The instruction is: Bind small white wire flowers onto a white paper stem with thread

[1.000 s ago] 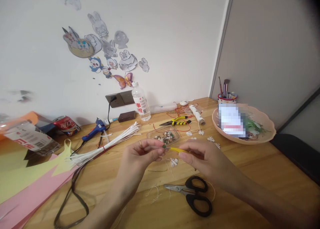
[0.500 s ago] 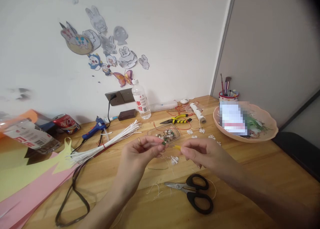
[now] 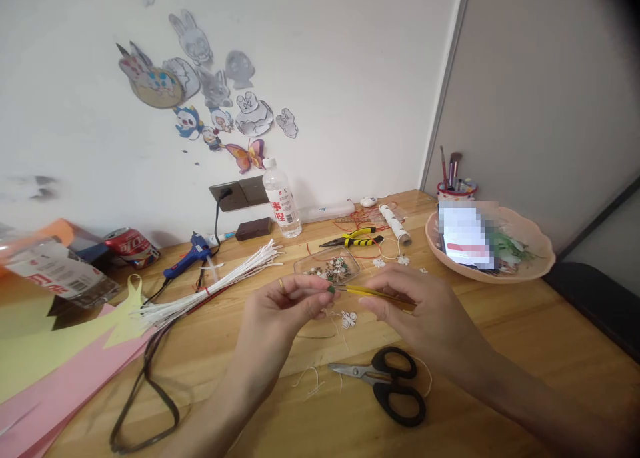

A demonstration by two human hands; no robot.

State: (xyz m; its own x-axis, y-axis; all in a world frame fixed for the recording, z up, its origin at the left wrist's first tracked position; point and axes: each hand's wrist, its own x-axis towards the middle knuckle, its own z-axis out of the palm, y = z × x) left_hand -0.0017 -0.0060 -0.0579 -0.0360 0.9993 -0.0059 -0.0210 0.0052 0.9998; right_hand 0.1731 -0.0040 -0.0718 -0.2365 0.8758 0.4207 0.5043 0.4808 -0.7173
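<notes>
Between the thumb and forefinger of my left hand (image 3: 285,311) is a small green piece (image 3: 331,289). My right hand (image 3: 413,305) is closed around a yellow tool (image 3: 380,294), thin like tweezers, whose metal tip meets the green piece. Just behind my hands is a clear box (image 3: 350,258) of small beads. A white knotted ornament (image 3: 349,319) lies on the wooden table below the tool. Nearer to me rest black-handled scissors (image 3: 380,378), blades pointing left.
Yellow-black pliers (image 3: 357,239) and a bottle (image 3: 283,201) stand behind the box. Left are a bundle of white strips (image 3: 215,288), a blue glue gun (image 3: 190,257) and a red can (image 3: 131,247). A pink bowl (image 3: 543,251) at right holds a phone (image 3: 463,235).
My right hand has turned and shifted slightly right, so more of the yellow tool shows. Its tip is now at the green piece. My left hand has barely moved.
</notes>
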